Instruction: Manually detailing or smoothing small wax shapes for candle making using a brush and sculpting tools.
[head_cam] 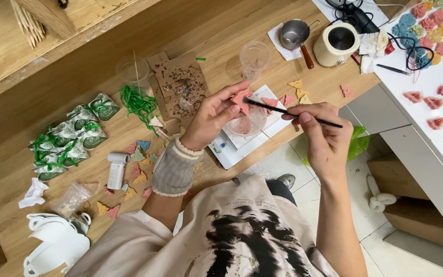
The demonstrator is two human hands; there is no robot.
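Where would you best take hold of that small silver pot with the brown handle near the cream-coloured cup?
Probably by the brown handle of the small silver pot. It sticks out from the bowl toward the table's front edge, with bare wood around it, so a hand coming from that side could close around it. The cream cup stands close beside the bowl, crowding that side.

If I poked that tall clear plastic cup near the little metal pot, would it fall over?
Probably. The clear cup looks thin and empty, so it is likely very light. It stands upright and taller than wide, so a poke would likely tip it. Its round wall suggests it could then roll across the wooden table.
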